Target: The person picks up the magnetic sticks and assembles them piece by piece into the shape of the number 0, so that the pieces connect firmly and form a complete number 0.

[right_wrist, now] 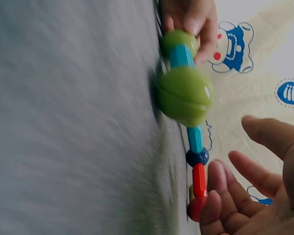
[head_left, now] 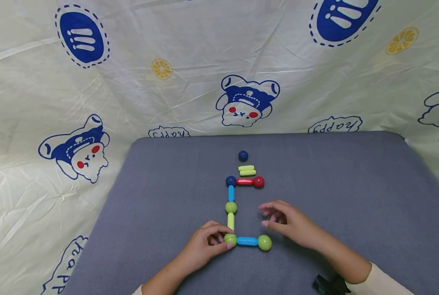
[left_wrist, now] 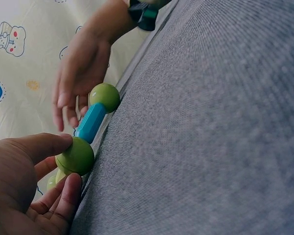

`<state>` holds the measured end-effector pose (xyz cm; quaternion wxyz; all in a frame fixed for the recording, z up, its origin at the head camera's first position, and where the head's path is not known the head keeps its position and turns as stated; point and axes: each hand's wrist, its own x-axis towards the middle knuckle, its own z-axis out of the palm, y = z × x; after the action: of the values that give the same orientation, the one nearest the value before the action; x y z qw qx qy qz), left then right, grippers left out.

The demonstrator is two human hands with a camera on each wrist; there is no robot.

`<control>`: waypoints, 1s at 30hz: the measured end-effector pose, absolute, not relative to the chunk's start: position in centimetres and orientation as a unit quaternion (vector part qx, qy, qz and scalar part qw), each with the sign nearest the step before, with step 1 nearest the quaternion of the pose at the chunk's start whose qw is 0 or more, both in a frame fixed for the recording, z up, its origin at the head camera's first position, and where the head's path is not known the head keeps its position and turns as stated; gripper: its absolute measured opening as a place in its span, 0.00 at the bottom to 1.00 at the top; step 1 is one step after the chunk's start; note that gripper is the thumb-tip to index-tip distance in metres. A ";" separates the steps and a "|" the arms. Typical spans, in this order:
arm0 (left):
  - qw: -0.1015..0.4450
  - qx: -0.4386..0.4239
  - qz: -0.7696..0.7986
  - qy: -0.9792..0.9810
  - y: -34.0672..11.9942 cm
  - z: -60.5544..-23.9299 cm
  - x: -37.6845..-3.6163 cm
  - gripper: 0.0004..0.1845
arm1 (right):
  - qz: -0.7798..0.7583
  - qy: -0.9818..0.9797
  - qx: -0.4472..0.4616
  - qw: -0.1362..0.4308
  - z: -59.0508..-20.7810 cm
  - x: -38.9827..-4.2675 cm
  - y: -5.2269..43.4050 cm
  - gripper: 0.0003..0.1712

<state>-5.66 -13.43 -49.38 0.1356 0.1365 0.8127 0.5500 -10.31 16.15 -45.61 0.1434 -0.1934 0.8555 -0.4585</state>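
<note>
L hand (head_left: 204,243) pinches the corner green ball (head_left: 230,239) between thumb and fingertips; same grip seen in the L wrist view, thumb over the ball, fingers curled under it. That ball is the near-left corner of the toy chain lying on the grey mat (head_left: 352,184).

From the corner ball: a blue rod (head_left: 247,241) runs right to a 2nd green ball (head_left: 265,243). Away from the person, a yellow-green rod (head_left: 230,221) goes up to a 3rd green ball (head_left: 231,207), then a light-blue rod (head_left: 231,193), then a dark blue ball (head_left: 230,180). From there a red rod (head_left: 245,181) runs right to a red ball (head_left: 258,182).

R hand (head_left: 287,223) hovers right of the corner ball, just beyond the 2nd green ball, not touching any piece; fingers loosely bent and a bit spread, holding nothing. R wrist view shows the same: open palm, fingers apart.

Loose bits farther from the corner ball, past the red rod: two yellow-green rods (head_left: 247,170) side by side, and a lone dark blue ball (head_left: 243,155) beyond them. Cartoon-print cloth (head_left: 94,82) is behind the mat.
</note>
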 end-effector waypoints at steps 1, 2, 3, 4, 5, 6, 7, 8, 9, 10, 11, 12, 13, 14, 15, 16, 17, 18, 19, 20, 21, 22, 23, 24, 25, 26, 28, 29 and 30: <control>0.136 0.135 0.550 0.813 -13.4 -49.4 -5.7 0.14 | -0.456 0.859 -0.191 0.131 -45.6 -10.8 16.0 0.24; 0.137 0.135 0.550 0.812 -13.4 -49.4 -5.7 0.14 | -0.454 0.863 -0.186 0.118 -45.5 -11.3 15.8 0.23; 0.138 0.134 0.551 0.812 -13.4 -49.3 -5.6 0.14 | -0.453 0.867 -0.180 0.106 -45.5 -11.9 15.7 0.22; 0.138 0.133 0.552 0.812 -13.4 -49.3 -5.6 0.14 | -0.450 0.871 -0.173 0.095 -45.5 -12.4 15.5 0.22; 0.138 0.132 0.553 0.811 -13.4 -49.3 -5.6 0.14 | -0.449 0.874 -0.169 0.084 -45.4 -12.9 15.4 0.22; 0.139 0.132 0.554 0.810 -13.4 -49.3 -5.6 0.14 | -0.447 0.876 -0.165 0.074 -45.4 -13.5 15.3 0.21; 0.140 0.132 0.554 0.810 -13.4 -49.3 -5.6 0.14 | -0.446 0.878 -0.161 0.067 -45.4 -14.0 15.2 0.21; 0.140 0.131 0.555 0.809 -13.4 -49.2 -5.6 0.14 | -0.446 0.879 -0.158 0.061 -45.3 -14.6 15.1 0.20; 0.141 0.131 0.555 0.809 -13.4 -49.2 -5.6 0.14 | -0.443 0.881 -0.155 0.057 -45.3 -15.2 15.1 0.20; 0.141 0.131 0.555 0.809 -13.4 -49.2 -5.6 0.14 | -0.441 0.883 -0.153 0.053 -45.3 -15.8 15.0 0.20; 0.142 0.131 0.555 0.809 -13.4 -49.2 -5.6 0.14 | -0.438 0.885 -0.153 0.049 -45.2 -16.3 14.9 0.19; 0.142 0.131 0.555 0.809 -13.5 -49.2 -5.6 0.14 | -0.434 0.887 -0.151 0.049 -45.2 -16.9 14.8 0.19; 0.142 0.131 0.555 0.809 -13.5 -49.2 -5.6 0.14 | -0.430 0.889 -0.151 0.048 -45.2 -17.4 14.7 0.19; 0.142 0.132 0.554 0.809 -13.5 -49.2 -5.6 0.14 | -0.426 0.891 -0.150 0.048 -45.2 -17.9 14.6 0.20; 0.142 0.132 0.555 0.809 -13.5 -49.2 -5.6 0.14 | -0.422 0.893 -0.149 0.049 -45.3 -18.3 14.5 0.20; 0.141 0.132 0.554 0.809 -13.5 -49.2 -5.6 0.14 | -0.420 0.894 -0.150 0.050 -45.3 -18.8 14.4 0.20; 0.141 0.133 0.554 0.810 -13.5 -49.2 -5.6 0.14 | -0.417 0.895 -0.149 0.052 -45.4 -19.2 14.3 0.21; 0.140 0.134 0.554 0.810 -13.5 -49.2 -5.6 0.14 | -0.416 0.896 -0.146 0.053 -45.4 -19.7 14.2 0.21; 0.139 0.135 0.554 0.809 -13.5 -49.2 -5.6 0.14 | -0.412 0.898 -0.146 0.053 -45.5 -20.1 14.1 0.20; 0.139 0.135 0.555 0.809 -13.5 -49.2 -5.6 0.14 | -0.410 0.899 -0.144 0.053 -45.6 -20.5 14.0 0.20; 0.138 0.135 0.556 0.809 -13.6 -49.2 -5.6 0.14 | -0.405 0.901 -0.143 0.052 -45.7 -20.8 13.9 0.19; 0.137 0.136 0.557 0.808 -13.6 -49.2 -5.6 0.14 | -0.400 0.904 -0.142 0.051 -45.8 -21.2 13.8 0.19; 0.137 0.136 0.558 0.807 -13.6 -49.3 -5.6 0.14 | -0.394 0.907 -0.141 0.050 -45.8 -21.5 13.7 0.18; 0.137 0.136 0.559 0.807 -13.6 -49.3 -5.6 0.14 | -0.389 0.909 -0.141 0.050 -45.9 -21.8 13.6 0.17; 0.137 0.136 0.559 0.806 -13.6 -49.3 -5.6 0.14 | -0.383 0.912 -0.141 0.050 -46.0 -22.1 13.5 0.17; 0.136 0.137 0.559 0.806 -13.6 -49.3 -5.6 0.14 | -0.378 0.914 -0.140 0.051 -46.0 -22.3 13.4 0.16; 0.136 0.140 0.559 0.806 -13.6 -49.4 -5.6 0.14 | -0.365 0.918 -0.142 0.053 -46.1 -22.7 13.2 0.15; 0.135 0.141 0.558 0.807 -13.6 -49.4 -5.7 0.14 | -0.360 0.920 -0.144 0.054 -46.1 -22.9 13.1 0.15; 0.135 0.142 0.558 0.807 -13.6 -49.4 -5.7 0.14 | -0.355 0.922 -0.147 0.055 -46.2 -23.1 13.0 0.15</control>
<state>-5.68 -13.63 -49.40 0.1348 0.1416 0.8067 0.5576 -23.11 13.00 -46.17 0.0551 -0.1473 0.9216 -0.3549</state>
